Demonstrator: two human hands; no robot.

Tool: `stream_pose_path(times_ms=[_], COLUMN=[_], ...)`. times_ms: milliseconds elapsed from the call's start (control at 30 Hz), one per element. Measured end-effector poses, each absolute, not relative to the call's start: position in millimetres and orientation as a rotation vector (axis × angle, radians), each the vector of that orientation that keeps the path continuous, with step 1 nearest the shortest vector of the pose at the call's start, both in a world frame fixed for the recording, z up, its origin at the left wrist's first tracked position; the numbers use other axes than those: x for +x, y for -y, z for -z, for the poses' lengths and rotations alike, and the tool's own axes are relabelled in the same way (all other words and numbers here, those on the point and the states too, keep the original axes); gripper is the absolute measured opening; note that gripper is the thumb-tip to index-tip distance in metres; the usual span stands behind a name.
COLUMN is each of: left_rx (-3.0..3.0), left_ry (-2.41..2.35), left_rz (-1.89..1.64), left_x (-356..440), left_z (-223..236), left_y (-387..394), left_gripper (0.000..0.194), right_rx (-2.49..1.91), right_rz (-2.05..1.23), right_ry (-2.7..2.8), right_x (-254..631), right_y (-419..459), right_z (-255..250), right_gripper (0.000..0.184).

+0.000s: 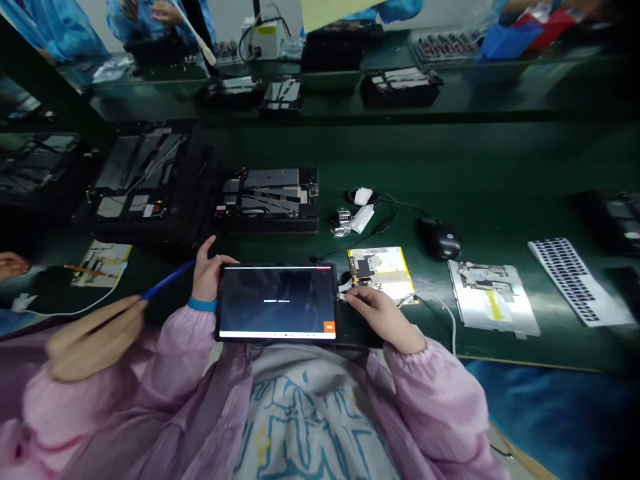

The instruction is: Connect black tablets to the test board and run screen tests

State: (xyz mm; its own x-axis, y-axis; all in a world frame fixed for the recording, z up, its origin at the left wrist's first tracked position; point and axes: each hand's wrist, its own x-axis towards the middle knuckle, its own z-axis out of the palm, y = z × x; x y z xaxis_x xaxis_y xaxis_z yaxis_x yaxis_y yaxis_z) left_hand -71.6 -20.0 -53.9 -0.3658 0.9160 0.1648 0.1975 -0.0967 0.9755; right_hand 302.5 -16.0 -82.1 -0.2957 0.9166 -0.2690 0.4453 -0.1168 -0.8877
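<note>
Lit tablet (277, 301) is held at its edge by the closed left grip (207, 273); the open right grip (385, 320) is laid beside it, with opened tablets (267, 200) left on the desk (500, 350).

A long workbench (500, 160) covered in dark green matting, overhung by a glass shelf (505, 87) on a dark upright (45, 80). Beyond, a pale wall (235, 13), partly hidden. Past the bench's near right edge, a dark blue covering (550, 413) over a pale floor (505, 443). Flat, cool lighting, with pale glare across the green surface.
</note>
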Motion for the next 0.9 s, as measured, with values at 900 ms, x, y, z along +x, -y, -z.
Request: stream_pose_path(times_ms=[900], left_rx=[1.134], left_ry=[-1.661], left_rz=[-1.497], left_x=[-50.6], left_z=[79.4], left_y=[-9.0], left_gripper=[0.03], right_rx=[-1.268], right_rz=[-1.513], right_ry=[1.877], right_x=[310.8], right_y=[6.0], right_z=[91.0], right_gripper=[0.033])
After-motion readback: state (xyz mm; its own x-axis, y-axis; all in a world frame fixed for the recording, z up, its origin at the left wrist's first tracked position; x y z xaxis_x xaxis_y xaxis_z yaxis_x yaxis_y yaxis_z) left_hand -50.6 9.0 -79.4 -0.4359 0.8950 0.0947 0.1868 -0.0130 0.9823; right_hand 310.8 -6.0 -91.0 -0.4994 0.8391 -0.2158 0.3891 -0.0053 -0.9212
